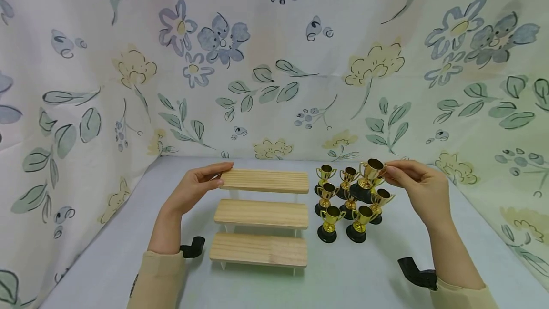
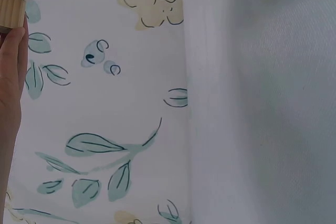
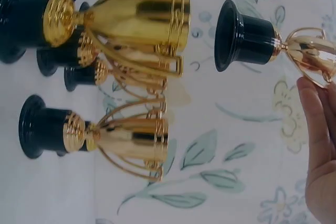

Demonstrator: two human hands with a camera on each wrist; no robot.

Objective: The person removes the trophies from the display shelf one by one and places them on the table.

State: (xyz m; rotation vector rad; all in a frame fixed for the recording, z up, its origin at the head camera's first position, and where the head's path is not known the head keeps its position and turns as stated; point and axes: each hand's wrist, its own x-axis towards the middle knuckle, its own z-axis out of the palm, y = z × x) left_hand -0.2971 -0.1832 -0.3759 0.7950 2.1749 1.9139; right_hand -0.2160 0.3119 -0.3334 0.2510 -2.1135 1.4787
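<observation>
My right hand (image 1: 422,190) pinches a small gold trophy cup (image 1: 371,171) by its right handle. That cup is upright and raised above a cluster of similar gold trophies (image 1: 329,218) with black bases. In the right wrist view the held cup's black base (image 3: 254,40) hangs apart from the others, and the fingertips (image 3: 310,90) touch its handle. On the left, my left hand (image 1: 193,187) grips the left end of the top board of a three-step wooden display stand (image 1: 266,181), thumb at the front edge. The left wrist view catches only the corner of a board (image 2: 11,11).
Boards of the stand's middle (image 1: 261,213) and bottom (image 1: 259,249) steps hold nothing. The stand is left of the trophies on a white table (image 1: 351,280). A floral cloth (image 1: 274,85) hangs behind. Black curved wrist mounts (image 1: 418,275) jut from both sleeves.
</observation>
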